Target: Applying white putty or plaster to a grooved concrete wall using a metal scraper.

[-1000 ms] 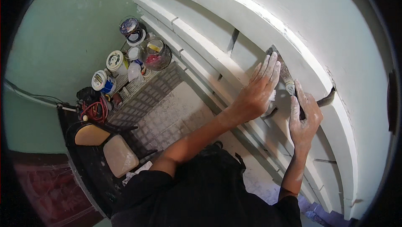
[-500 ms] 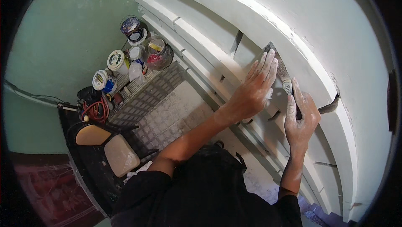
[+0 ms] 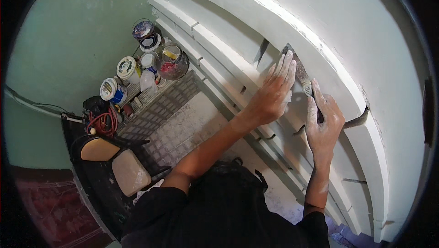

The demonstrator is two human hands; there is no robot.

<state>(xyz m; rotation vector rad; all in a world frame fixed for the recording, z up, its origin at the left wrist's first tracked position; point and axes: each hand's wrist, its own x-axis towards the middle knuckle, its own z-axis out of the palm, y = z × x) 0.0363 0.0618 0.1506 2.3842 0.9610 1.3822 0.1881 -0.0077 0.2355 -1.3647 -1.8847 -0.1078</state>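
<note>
My right hand [image 3: 324,122] is closed round the handle of a putty knife [image 3: 302,72] with a dark, mottled flat blade. Its blade lies against the pale recessed panel, its tip close under the thick curved white ledge [image 3: 315,42]. My left hand [image 3: 273,93] rests flat on the blade side, fingers stretched out and close together near the tip. A small white scrap [image 3: 288,97] shows at the edge of my left palm; whether it is held there is hidden. Pale dust coats the fingers of both hands.
Stepped white ledges [image 3: 219,49] curve along the wall. On a plastic crate [image 3: 151,110] at left stand paint buckets [image 3: 127,67], a clear tub [image 3: 171,60] and a coiled red cable [image 3: 104,122]. A chair with a beige seat [image 3: 131,172] stands nearer me.
Both hands and the putty knife have shifted a little to the left along the panel, slightly away from me. The grip looks the same.
</note>
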